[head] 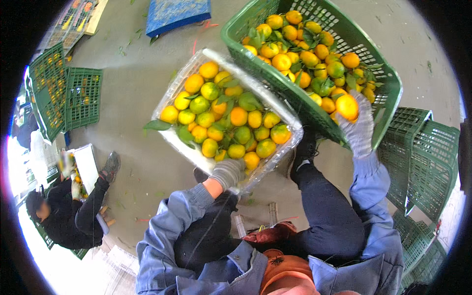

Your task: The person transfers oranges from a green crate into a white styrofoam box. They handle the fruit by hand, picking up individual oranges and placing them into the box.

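A white foam box, lined with clear plastic, stands before me, filled with orange and green-tinged mandarins and leaves. My left hand, in a grey knit glove, reaches over its near edge; the fingertips are hidden among the fruit, so its hold cannot be told. To the right, a green plastic crate holds many loose mandarins with leaves. Over its near right corner is my right hand, gloved too, with its fingers around an orange mandarin.
Empty-looking green crates are stacked at right. Crates of mandarins stand at left. A co-worker in dark clothes sits at lower left beside a white box. A blue block lies at the top; scattered leaves dot the floor.
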